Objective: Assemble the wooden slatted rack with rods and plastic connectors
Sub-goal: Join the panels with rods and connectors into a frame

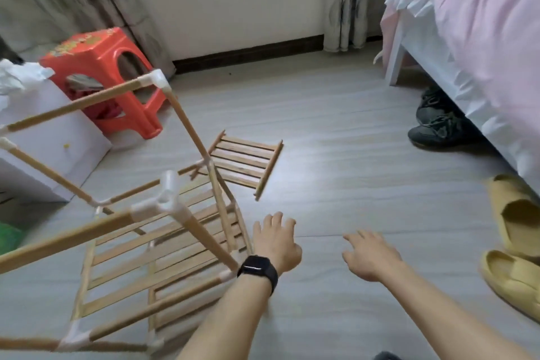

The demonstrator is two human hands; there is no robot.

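A pale grey plank floor [350,131] runs back to a white wall with a dark skirting board, curtains hanging at both ends of it. The part-built rack [152,237], wooden rods joined by white plastic connectors [168,199] over slatted shelves, stands on the floor at the left. Just beyond the rack lies a loose slatted panel [244,165], flat on the floor. Behind the rack sits a red plastic stool [99,67], with a white box [43,140] beside it. The left hand [277,241], a black watch [258,270] on its wrist, hovers just right of the rack's near corner, fingers spread wide and empty. The right hand [371,256] is further right, also spread and holding nothing. Well right of the rack stands a bed [467,23] with pink bedding, black shoes [438,123] and yellow slippers [514,242] along its edge.
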